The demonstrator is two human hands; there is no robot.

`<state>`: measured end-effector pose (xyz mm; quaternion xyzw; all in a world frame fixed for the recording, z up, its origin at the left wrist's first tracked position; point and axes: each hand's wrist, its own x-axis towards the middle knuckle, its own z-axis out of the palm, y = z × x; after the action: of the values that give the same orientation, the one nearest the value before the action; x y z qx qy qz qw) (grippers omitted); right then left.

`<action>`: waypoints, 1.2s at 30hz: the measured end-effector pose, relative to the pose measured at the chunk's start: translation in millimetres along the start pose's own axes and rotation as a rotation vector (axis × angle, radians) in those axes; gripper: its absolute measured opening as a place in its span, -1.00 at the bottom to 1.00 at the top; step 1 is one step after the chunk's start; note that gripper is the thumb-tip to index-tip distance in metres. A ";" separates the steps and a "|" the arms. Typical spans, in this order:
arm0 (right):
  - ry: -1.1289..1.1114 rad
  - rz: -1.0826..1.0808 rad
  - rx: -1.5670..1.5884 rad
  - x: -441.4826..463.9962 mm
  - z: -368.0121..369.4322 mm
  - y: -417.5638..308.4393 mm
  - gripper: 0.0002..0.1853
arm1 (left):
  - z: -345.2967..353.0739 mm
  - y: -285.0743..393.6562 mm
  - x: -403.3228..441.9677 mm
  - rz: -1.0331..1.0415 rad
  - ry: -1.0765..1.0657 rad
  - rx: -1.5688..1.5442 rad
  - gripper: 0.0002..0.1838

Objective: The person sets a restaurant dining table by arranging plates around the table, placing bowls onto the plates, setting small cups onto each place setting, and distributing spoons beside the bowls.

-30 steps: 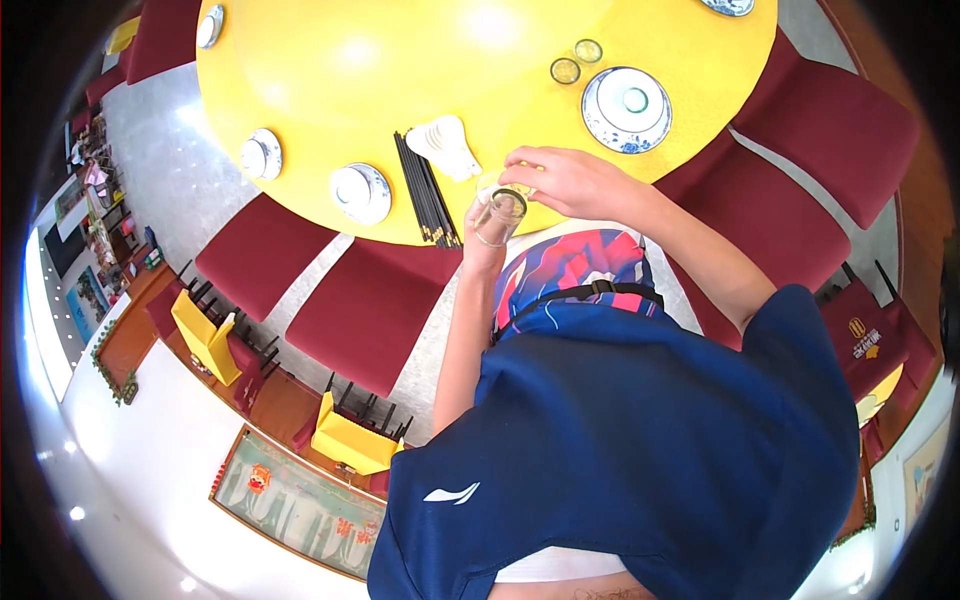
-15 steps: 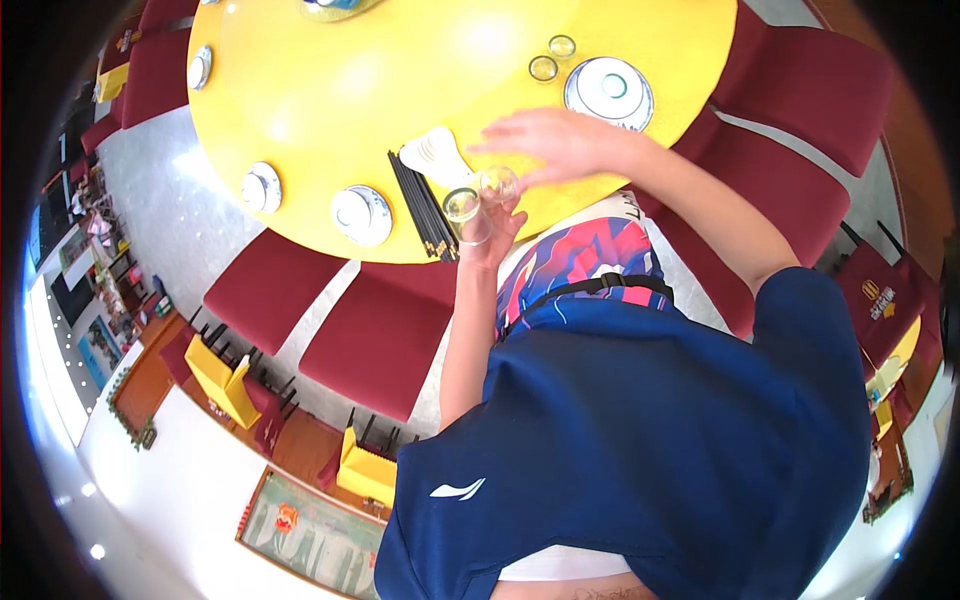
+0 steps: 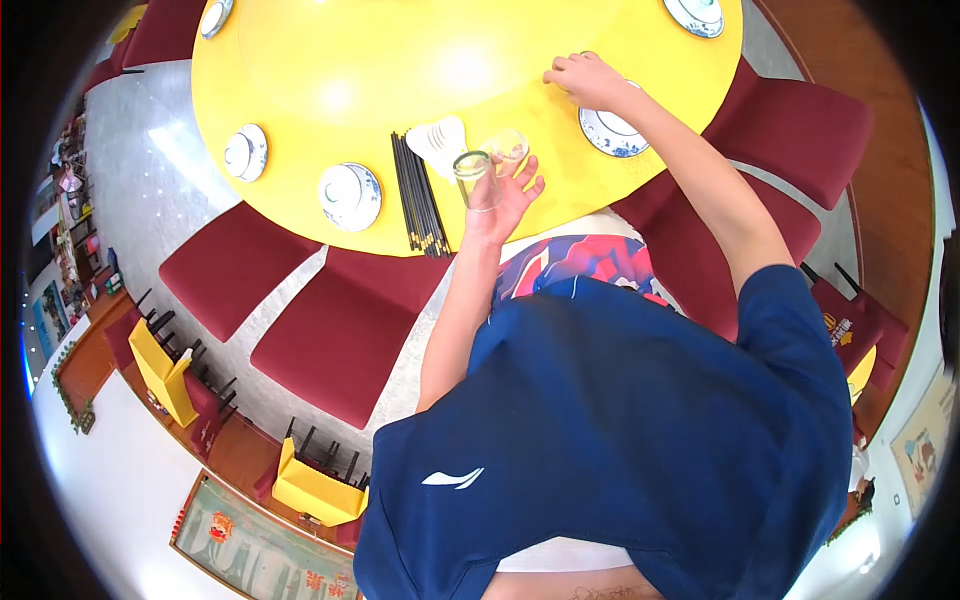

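My left hand (image 3: 505,205), palm up with some fingers spread, holds a clear glass (image 3: 476,182) near the edge of the yellow table (image 3: 290,190). A second clear glass (image 3: 510,147) is at its fingertips. Farther up, my right hand (image 3: 588,80) reaches over the table with fingers bent down, where the small glasses stood; they are mostly hidden under it. Just below that hand is a blue-and-white plate (image 3: 612,137), partly covered by my forearm. Left of my left hand lie black chopsticks (image 3: 418,200) and a pile of white spoons (image 3: 438,143).
Blue-and-white dish sets stand along the table edge, at the left (image 3: 246,153), near left (image 3: 350,196) and upper right (image 3: 697,12). Dark red chairs (image 3: 335,335) surround the table. More chairs and yellow-covered tables (image 3: 315,488) stand farther off.
My right hand has moved from beside my left hand up and right over the small glasses. My left hand has turned palm up and now has two glasses at its fingers.
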<state>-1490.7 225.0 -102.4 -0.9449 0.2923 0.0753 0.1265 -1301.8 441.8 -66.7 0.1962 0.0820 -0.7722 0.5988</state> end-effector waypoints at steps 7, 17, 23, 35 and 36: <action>0.162 0.088 0.915 -68.5 -87.6 -67.5 -0.57 | -1.3 7.8 14.8 0.015 -0.003 0.012 -0.58; 0.146 0.280 1.095 -85.7 -62.2 -93.1 -0.52 | 12.8 -0.2 32.5 -0.050 0.035 0.259 -0.64; 0.427 0.329 0.696 -59.9 -32.0 -33.4 -0.49 | -2.9 -9.1 26.4 -0.009 0.096 0.193 -0.61; 0.094 0.403 0.126 -7.6 38.4 43.7 -0.53 | 3.2 -16.1 -6.6 0.056 0.162 0.209 -0.59; 0.105 0.396 0.177 -9.2 32.7 42.4 -0.55 | 5.5 -15.8 -9.4 0.066 0.166 0.194 -0.59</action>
<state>-1524.7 205.3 -140.0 -0.8569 0.4839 0.0236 0.1763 -1316.2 452.5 -59.6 0.3189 0.0499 -0.7373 0.5935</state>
